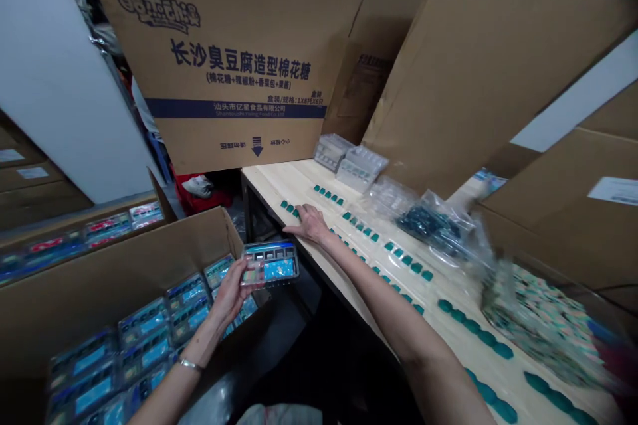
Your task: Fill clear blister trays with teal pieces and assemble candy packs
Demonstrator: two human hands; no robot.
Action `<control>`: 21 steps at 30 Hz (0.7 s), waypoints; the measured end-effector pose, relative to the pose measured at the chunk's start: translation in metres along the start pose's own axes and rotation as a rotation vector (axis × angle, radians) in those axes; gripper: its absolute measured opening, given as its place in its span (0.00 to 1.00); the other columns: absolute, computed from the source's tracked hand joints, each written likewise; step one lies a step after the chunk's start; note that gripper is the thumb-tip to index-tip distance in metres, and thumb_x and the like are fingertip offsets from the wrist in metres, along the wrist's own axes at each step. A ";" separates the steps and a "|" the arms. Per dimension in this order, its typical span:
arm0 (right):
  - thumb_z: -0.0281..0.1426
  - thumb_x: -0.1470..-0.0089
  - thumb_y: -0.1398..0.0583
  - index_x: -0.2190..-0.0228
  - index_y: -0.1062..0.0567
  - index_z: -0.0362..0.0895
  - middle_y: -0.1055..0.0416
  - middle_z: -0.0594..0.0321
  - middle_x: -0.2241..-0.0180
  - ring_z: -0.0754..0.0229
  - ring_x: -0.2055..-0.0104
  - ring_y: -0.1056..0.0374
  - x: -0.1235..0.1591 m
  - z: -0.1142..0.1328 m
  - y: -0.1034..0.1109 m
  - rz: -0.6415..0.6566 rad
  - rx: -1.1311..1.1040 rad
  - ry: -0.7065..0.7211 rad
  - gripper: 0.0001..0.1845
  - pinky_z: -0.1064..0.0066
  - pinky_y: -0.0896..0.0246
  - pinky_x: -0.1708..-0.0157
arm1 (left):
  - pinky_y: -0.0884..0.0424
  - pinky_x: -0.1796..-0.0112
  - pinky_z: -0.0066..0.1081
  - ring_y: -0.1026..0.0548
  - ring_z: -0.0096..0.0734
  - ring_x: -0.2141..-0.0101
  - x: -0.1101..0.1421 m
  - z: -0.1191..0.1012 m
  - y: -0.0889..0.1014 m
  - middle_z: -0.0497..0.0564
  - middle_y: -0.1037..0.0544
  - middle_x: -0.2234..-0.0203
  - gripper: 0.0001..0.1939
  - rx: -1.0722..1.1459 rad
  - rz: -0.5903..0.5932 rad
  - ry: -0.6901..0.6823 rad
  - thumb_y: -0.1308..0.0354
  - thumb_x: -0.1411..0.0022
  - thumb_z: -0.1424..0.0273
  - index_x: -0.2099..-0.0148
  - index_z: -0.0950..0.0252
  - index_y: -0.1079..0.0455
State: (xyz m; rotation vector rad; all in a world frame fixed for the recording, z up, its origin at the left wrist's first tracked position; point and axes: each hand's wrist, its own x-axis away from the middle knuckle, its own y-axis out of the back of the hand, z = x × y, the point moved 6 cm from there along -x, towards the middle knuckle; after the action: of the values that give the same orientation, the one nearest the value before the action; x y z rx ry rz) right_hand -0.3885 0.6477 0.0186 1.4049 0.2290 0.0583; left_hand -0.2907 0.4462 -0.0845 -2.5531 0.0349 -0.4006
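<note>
My left hand (pixel 232 289) grips a clear plastic blister tray (pixel 272 263) by its left end. Dark pieces in a row and a blue sachet show inside it. The tray is above the gap between the carton and the table. At the table's far left edge, my right hand (pixel 310 223) reaches over a short row of teal pieces (pixel 289 208). Its thumb stands apart from the fingers, near or touching the row's end; the contact is partly hidden. More rows of teal pieces (pixel 409 261) lie along the pale tabletop (pixel 343 265).
An open carton (pixel 124 265) at lower left holds several filled trays (pixel 144 329). On the table are stacked clear trays (pixel 361 166), a bag of dark teal pieces (pixel 431 222) and a large bag of mixed-colour pieces (pixel 543 319). Big cardboard boxes (pixel 239 33) stand behind.
</note>
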 end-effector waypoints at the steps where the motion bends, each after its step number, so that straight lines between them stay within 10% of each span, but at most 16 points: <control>1: 0.56 0.55 0.44 0.47 0.40 0.39 0.40 0.44 0.49 0.47 0.46 0.46 -0.006 0.006 -0.001 -0.002 0.011 -0.010 0.43 0.58 0.50 0.50 | 0.25 0.69 0.36 0.23 0.35 0.69 0.000 0.001 0.001 0.56 0.24 0.63 0.16 -0.006 -0.010 -0.004 0.43 0.44 0.68 0.53 0.67 0.35; 8: 0.35 0.47 0.44 0.46 0.43 0.27 0.37 0.35 0.55 0.43 0.50 0.44 -0.039 0.055 -0.015 0.031 0.057 -0.117 0.33 0.58 0.43 0.57 | 0.25 0.67 0.38 0.23 0.36 0.67 0.003 0.010 0.006 0.55 0.24 0.63 0.14 0.003 -0.047 -0.036 0.43 0.44 0.69 0.55 0.66 0.34; 13: 0.31 0.44 0.51 0.41 0.49 0.36 0.38 0.39 0.52 0.43 0.49 0.44 -0.032 0.055 0.014 -0.084 -0.036 -0.113 0.30 0.56 0.41 0.58 | 0.26 0.63 0.41 0.23 0.38 0.66 0.009 0.013 -0.006 0.55 0.24 0.61 0.15 0.082 -0.008 -0.038 0.42 0.45 0.67 0.55 0.64 0.35; 17: 0.35 0.45 0.51 0.40 0.55 0.42 0.38 0.48 0.51 0.49 0.51 0.39 0.003 0.032 0.058 -0.367 -0.498 -0.147 0.34 0.57 0.42 0.52 | 0.27 0.62 0.40 0.23 0.36 0.65 0.015 0.011 -0.024 0.54 0.24 0.61 0.14 0.170 0.040 -0.065 0.42 0.45 0.66 0.56 0.64 0.35; 21: 0.38 0.43 0.51 0.40 0.64 0.49 0.40 0.54 0.50 0.61 0.64 0.31 0.058 0.024 0.053 -0.500 -1.183 -0.195 0.36 0.62 0.36 0.56 | 0.28 0.59 0.42 0.24 0.34 0.63 0.024 0.008 -0.042 0.50 0.24 0.62 0.12 0.269 0.055 -0.105 0.42 0.44 0.66 0.58 0.62 0.35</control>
State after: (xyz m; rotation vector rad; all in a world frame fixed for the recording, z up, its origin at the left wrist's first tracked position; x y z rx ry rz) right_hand -0.3218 0.6430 0.0669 0.1506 0.3033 -0.3142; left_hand -0.2678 0.4833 -0.0623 -2.2981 0.0120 -0.2326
